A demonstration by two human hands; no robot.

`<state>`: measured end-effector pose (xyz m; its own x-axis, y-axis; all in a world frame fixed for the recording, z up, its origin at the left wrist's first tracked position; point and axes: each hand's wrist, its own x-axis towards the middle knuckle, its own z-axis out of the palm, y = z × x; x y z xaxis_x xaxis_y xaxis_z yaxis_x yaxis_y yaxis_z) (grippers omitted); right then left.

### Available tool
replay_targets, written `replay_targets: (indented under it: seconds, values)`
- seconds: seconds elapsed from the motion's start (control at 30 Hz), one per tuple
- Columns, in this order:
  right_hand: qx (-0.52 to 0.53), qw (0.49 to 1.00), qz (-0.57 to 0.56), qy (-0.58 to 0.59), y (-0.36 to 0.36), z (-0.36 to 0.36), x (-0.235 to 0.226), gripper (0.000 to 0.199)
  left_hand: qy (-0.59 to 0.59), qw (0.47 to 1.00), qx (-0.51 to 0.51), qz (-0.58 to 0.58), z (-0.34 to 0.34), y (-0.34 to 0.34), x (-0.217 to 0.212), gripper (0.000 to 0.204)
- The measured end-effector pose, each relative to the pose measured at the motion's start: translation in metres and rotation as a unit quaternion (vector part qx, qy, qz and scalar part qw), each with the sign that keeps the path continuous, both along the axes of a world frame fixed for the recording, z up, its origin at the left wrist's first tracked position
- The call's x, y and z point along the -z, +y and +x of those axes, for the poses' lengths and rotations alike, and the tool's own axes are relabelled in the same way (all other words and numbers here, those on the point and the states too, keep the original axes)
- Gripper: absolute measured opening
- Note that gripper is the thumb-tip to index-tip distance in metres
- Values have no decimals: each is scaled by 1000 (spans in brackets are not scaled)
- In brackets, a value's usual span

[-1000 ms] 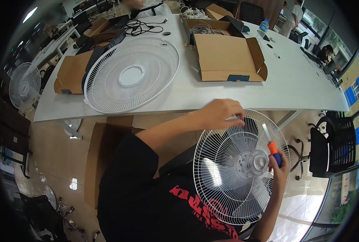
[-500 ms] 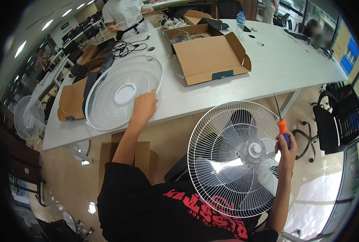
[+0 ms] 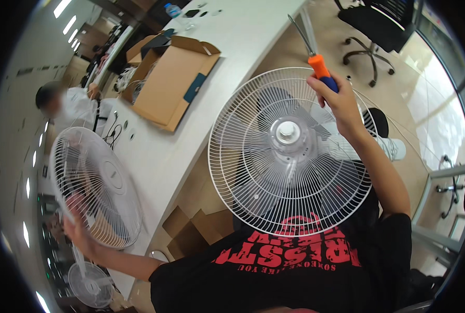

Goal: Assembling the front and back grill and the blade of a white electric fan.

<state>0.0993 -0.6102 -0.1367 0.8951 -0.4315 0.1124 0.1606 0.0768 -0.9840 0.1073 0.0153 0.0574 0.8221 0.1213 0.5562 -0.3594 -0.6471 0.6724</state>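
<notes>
Right hand (image 3: 338, 99) is wrapped round an orange-and-blue screwdriver (image 3: 318, 65) by the caged fan's (image 3: 289, 133) rim; left hand (image 3: 77, 232) grips the loose grille (image 3: 112, 175), tilted up left of that fan. Grille-shifting step, I reckon; calls for a firm one-handed hold.

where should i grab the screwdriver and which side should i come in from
The screwdriver is probably best taken by its thick orange-and-blue handle, coming from the blue end at lower right in the picture: its thin shaft points up and left, so an approach from there would meet the narrow tip first.
</notes>
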Motion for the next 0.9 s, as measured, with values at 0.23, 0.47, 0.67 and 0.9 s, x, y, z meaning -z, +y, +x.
replay_targets:
  seconds: [0.23, 0.47, 0.67, 0.9]
  values:
    - [59, 997, 46, 3, -7, -13, -3, 37, -14, 854, 296, -429, 32, 6, -34, 49]
    - [67, 996, 59, -11, -19, -8, 21, 54, 94, 553, 656, -505, 63, -100, -7, 55]
    - [86, 978, 190, -26, -23, -22, 6, 53, 240, 361, 703, -565, 109, -178, 19, 56]
    - [210, 958, 185, -60, -37, -45, 3, 48, 254, 527, 618, -524, 176, -227, 48, 44]
